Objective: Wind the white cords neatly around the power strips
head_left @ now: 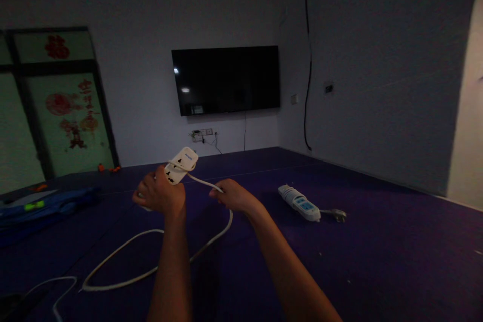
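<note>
The left hand point(160, 195) is clamped around a white power strip point(181, 163), held above the purple floor point(377, 241). The right hand point(234, 195) pinches its cable point(204, 181), which loops down across the floor. A second strip point(300, 204), cord-wrapped, lies to the right, well apart. The small print on the held strip is unreadable.

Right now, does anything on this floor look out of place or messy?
Only the cord: it trails from the power strip in the left hand, past the right hand pinching it, into loose loops across the purple floor. A second power strip lies farther right, plug beside it. No damage visible.
</note>
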`<move>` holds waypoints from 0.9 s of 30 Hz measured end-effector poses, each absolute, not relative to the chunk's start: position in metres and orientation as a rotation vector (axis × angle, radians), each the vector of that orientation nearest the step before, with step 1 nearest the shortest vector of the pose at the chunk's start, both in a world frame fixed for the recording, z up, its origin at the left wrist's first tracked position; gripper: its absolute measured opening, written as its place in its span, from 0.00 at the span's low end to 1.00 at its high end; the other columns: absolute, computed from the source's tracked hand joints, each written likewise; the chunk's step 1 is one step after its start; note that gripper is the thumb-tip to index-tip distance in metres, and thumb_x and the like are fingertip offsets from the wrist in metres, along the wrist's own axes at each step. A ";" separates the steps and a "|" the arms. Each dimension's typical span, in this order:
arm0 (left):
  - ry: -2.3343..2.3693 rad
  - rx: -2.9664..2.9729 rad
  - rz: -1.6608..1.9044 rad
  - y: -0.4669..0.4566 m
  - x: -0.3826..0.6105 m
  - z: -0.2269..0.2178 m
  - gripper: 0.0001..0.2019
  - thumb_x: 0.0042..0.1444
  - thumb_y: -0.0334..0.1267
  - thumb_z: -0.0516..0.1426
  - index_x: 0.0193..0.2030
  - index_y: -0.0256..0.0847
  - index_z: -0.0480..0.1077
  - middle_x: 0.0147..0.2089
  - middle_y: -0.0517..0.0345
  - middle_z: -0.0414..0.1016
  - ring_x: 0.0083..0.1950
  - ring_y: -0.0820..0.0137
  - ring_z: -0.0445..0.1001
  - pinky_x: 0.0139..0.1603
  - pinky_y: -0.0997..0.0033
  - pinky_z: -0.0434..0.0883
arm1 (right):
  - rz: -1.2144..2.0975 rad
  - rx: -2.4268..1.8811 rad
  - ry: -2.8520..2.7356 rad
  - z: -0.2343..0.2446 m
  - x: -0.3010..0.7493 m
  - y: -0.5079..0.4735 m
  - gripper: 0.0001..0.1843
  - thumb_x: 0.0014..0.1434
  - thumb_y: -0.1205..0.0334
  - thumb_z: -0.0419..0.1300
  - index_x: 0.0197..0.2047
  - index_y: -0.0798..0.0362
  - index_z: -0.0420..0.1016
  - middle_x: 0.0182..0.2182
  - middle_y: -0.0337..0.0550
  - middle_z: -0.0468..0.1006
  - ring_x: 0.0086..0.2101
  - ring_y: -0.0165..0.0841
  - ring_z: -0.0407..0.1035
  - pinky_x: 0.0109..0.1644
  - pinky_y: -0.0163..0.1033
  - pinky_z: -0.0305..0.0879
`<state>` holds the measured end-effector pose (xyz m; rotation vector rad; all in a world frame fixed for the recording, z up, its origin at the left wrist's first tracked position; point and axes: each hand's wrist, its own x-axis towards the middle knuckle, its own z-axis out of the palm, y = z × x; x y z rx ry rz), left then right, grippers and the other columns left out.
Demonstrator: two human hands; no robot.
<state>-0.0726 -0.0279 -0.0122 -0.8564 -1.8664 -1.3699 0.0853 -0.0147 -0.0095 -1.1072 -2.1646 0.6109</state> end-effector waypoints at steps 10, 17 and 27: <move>-1.848 -1.511 -0.912 -0.024 -0.065 -0.011 0.17 0.53 0.33 0.50 0.48 0.46 0.71 0.44 0.49 0.73 0.50 0.56 0.66 0.53 0.51 0.55 | -0.207 -1.086 -2.152 0.014 0.116 -0.032 0.12 0.60 0.61 0.54 0.37 0.52 0.79 0.36 0.47 0.80 0.38 0.34 0.72 0.38 0.34 0.59; -1.498 -1.881 -0.766 -0.028 -0.046 -0.002 0.20 0.47 0.25 0.53 0.45 0.49 0.72 0.43 0.55 0.73 0.51 0.60 0.66 0.64 0.48 0.45 | -0.178 -0.935 -2.014 0.016 0.139 -0.024 0.07 0.53 0.63 0.61 0.33 0.48 0.81 0.34 0.40 0.81 0.35 0.32 0.73 0.37 0.33 0.60; -1.238 -2.174 -0.715 -0.044 -0.025 0.008 0.21 0.45 0.23 0.54 0.44 0.50 0.72 0.43 0.58 0.71 0.52 0.62 0.65 0.67 0.48 0.40 | 0.218 -0.745 -1.785 0.009 0.153 -0.010 0.03 0.45 0.63 0.65 0.26 0.53 0.80 0.27 0.42 0.80 0.30 0.33 0.72 0.34 0.34 0.63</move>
